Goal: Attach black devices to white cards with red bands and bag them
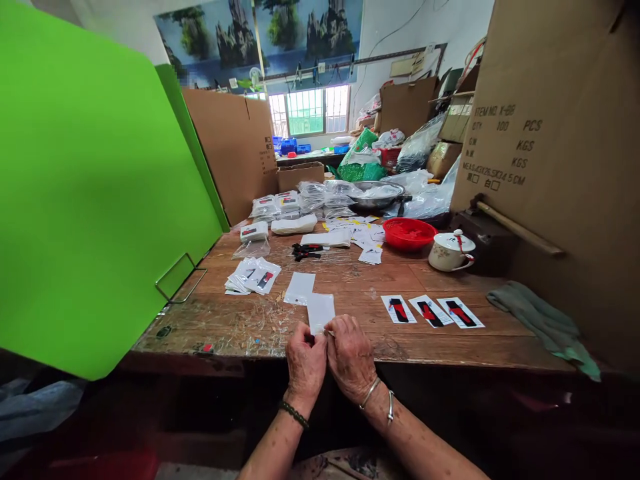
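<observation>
Both hands meet at the table's front edge. My left hand (306, 357) is closed, pinching the lower edge of a small flat white packet (321, 311). My right hand (351, 350) is closed on the same lower edge, its fingers curled over so that the pinch is partly hidden. Just beyond lies another flat white packet (300, 287), its corner close to the held one. A pile of filled clear packets (253, 275) with printed cards is to the left. Off to the right, three white cards (399, 309) with red and black pieces on them lie in a row.
Black-and-red items (307, 251) lie mid-table near a white stack (326, 239). Farther back are printed cards (370, 233), a red basket (410, 235) and a lidded mug (451, 251). A grey-green cloth (543, 320) rests at right. Green board (100, 187) and cardboard (555, 173) flank the table.
</observation>
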